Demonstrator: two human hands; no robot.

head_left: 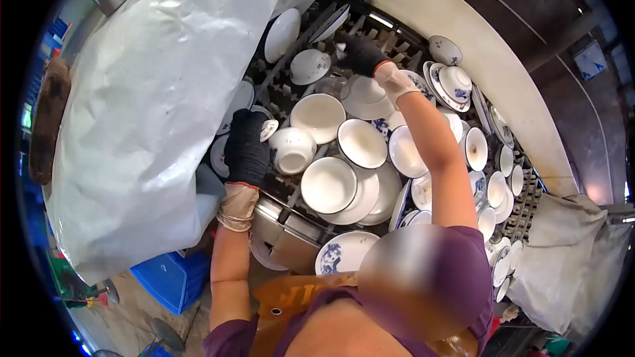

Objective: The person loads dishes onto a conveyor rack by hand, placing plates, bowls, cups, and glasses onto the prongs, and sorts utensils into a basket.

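Observation:
My left hand [246, 149], in a black knit glove over a clear plastic one, is closed on a small white ceramic piece [268, 129] with a dark pattern; its exact kind does not show. Just right of that hand lies an upturned white bowl [293, 151]. Farther off, my right hand [362, 57], gloved the same way, has its fingers closed by a small white piece [340, 51], too small to name. Near it are a patterned bowl [310, 67] and a tilted plate [331, 24]. All these lie on a dark pegged conveyor [286, 96].
Several white bowls [329, 185] and plates are heaped across the middle. Stacked dishes [455, 83] line the right side beside a pale panel [489, 46]. A grey plastic sheet [159, 92] hangs at left. Below it stands a blue bin [173, 281]. A metal edge [291, 235] runs before me.

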